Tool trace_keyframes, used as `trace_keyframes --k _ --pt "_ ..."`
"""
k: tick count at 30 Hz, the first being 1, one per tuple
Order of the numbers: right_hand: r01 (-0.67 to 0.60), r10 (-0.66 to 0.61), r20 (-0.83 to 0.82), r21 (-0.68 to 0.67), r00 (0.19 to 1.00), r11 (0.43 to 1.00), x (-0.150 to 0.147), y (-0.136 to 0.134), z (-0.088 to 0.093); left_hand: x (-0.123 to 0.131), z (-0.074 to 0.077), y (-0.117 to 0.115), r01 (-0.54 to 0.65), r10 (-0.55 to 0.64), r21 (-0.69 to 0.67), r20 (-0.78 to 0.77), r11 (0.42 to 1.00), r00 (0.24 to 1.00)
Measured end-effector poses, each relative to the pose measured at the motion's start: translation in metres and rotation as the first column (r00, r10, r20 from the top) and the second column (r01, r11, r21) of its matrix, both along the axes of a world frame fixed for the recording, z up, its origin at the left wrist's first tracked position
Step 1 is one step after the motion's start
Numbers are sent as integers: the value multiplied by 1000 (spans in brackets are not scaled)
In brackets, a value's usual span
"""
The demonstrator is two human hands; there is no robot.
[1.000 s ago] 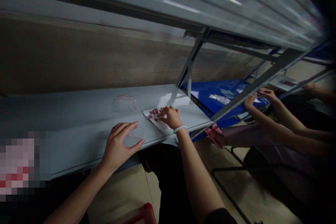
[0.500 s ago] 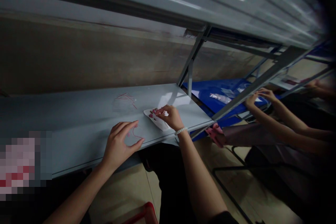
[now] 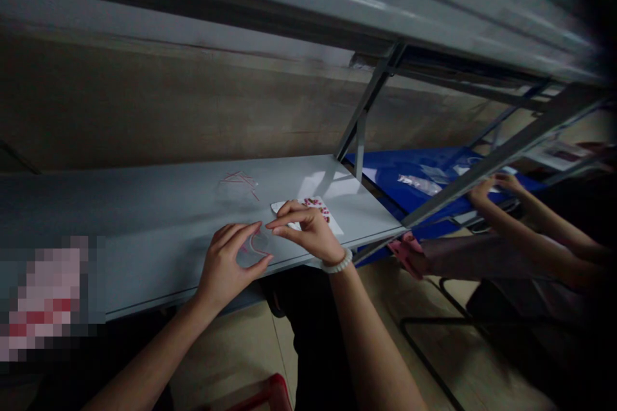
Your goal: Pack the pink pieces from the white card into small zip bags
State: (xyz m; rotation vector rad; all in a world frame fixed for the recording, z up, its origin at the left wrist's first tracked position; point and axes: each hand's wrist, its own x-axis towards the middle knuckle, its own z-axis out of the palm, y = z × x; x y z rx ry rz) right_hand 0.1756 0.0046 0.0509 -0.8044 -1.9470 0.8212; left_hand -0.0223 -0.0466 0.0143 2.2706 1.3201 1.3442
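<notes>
One grey table runs under and beyond both hands. One blue table stands beyond the right hand, farther to its right. There, one co-worker's two hands are close together, well apart from the person's own.

The left hand is curved, thumb and fingers standing apart in a C. The right hand is bent inward, just beside the left fingertips, its thumb and forefinger tips nearly together; whether they pinch anything I cannot tell.

One white tray lies behind and to the right of the right hand, partly covered by it. Beyond the left hand, several thin pink strips lie in a loose group, too fine to count. One curved pink line shows between the left forefinger and thumb; whether they grip it is unclear. One pale beaded bracelet circles the right wrist. Over half a dozen small reddish pieces lie on the tray, just past the right knuckles.
</notes>
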Motion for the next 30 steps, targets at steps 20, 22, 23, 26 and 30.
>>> trace_keyframes --k 20,22,23,26,30 --pt "628 -494 682 67 538 776 25 37 -51 0 -1 -2 0 0 20 13 1000 1000" --pt "626 -486 689 60 538 777 24 36 -52 0 -1 -2 2 -2 28 13 1000 1000" --pt "627 -486 690 60 536 776 24 36 -53 0 -2 -1 3 -4 30 13 1000 1000" --pt "625 -489 690 68 534 778 22 37 -55 0 -2 0 3 -4 33 13 999 1000" --pt "605 -471 685 54 557 794 23 37 -56 0 -3 1 -4 4 31 5 1000 1000"
